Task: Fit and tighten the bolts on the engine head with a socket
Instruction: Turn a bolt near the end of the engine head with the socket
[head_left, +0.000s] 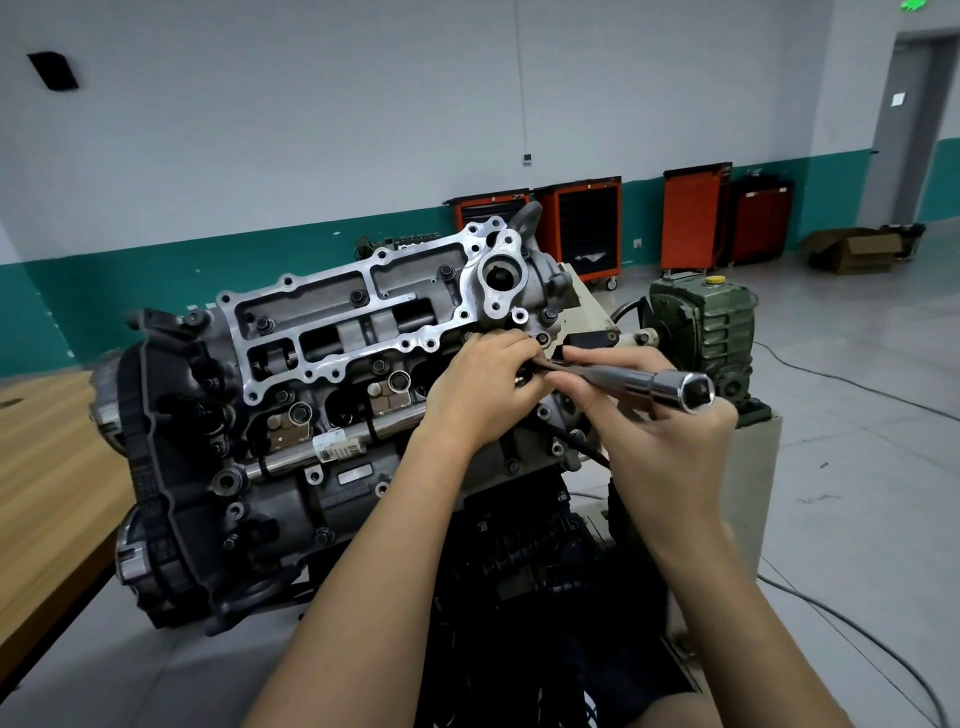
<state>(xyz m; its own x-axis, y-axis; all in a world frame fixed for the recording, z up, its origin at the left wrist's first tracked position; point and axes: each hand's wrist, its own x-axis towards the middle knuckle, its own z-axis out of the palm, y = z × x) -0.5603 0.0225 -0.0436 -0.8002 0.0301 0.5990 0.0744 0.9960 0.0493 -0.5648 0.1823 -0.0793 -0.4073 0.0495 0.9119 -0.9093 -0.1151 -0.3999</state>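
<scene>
- Right hand (660, 421): fingers clamped round the socket (639, 382) shaft, hex mouth towards the camera.
- Left hand (483, 384): fingers curled on the socket's far tip. Whether they hold a bolt cannot be told.
- Head (363, 322): touching the left fingertips and extending left of them, with seated bolts (358, 298) farther left.
- Risk: with the tip hidden, a tilted entry could cross-thread, or a loose bolt could drop into the open cavities left of the fingers.
- Room: flange edge just beyond the left fingertips, gearbox (701, 322) near beyond the right fingers, near side open.
</scene>
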